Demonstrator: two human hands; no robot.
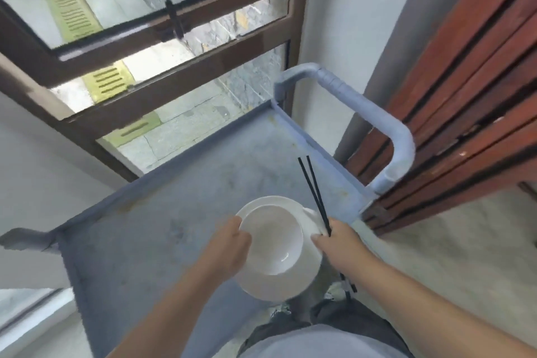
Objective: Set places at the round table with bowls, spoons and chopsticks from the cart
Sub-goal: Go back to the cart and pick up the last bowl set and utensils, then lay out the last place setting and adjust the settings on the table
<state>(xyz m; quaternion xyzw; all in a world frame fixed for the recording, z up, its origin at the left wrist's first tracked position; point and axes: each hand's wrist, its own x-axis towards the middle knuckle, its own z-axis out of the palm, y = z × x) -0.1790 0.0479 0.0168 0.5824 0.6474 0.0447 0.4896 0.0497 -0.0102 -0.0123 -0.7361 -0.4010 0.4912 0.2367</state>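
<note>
Bowls [276, 244], two nested, held over the cart [162, 212] top at about 5 o'clock of its surface. Left hand [229, 247] fingers wrap the rim at 9 o'clock; right hand [338, 241] closes on the rim at 3 o'clock and pinches chopsticks [312, 186] too, tips out toward 12. Something white under those fingers, probably a spoon; frame is blurry. Two-sided hold steadies the stack, and bundling everything saves a trip. Cart top otherwise looks bare. Table not in view, so nothing is placed yet.
</note>
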